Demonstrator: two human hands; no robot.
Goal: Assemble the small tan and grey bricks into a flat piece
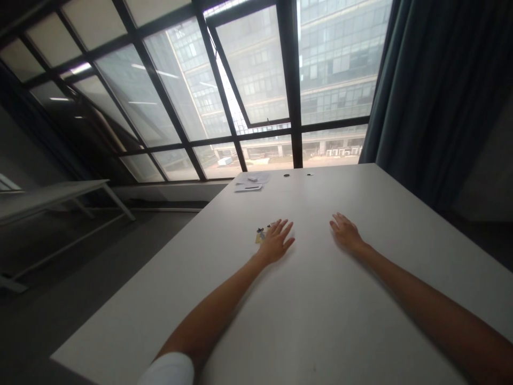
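- A small cluster of yellow and dark pieces (259, 236) lies on the tabletop, just left of and partly behind the person's left hand; the blur hides what the pieces are.
- They look light, and probably thin enough for a fingertip pinch; whether they are stiff, soft or fragile cannot be told. The uncovered left edge seems the easiest place to take hold, and small pieces may slide on so smooth a surface.
- The left hand (274, 241) is palm down, fingers spread, overlapping the cluster's right side. No grip shows; whether it touches the pieces cannot be told.
- The right hand (345, 233) is also palm down, well apart from the left, fingers loosely extended, with nothing seen in its hold.
- Under both is a broad white table (316, 299), smooth and faintly glossy.
- Toward its far edge lie white papers (247, 187), with a small round dark spot (286, 175) to their right.
- Beyond stand a slanted-looking, dark-framed window (252, 69) with one pane tilted open, a blue-grey curtain (425, 101) on the right, and a second table (52, 199) on the left.
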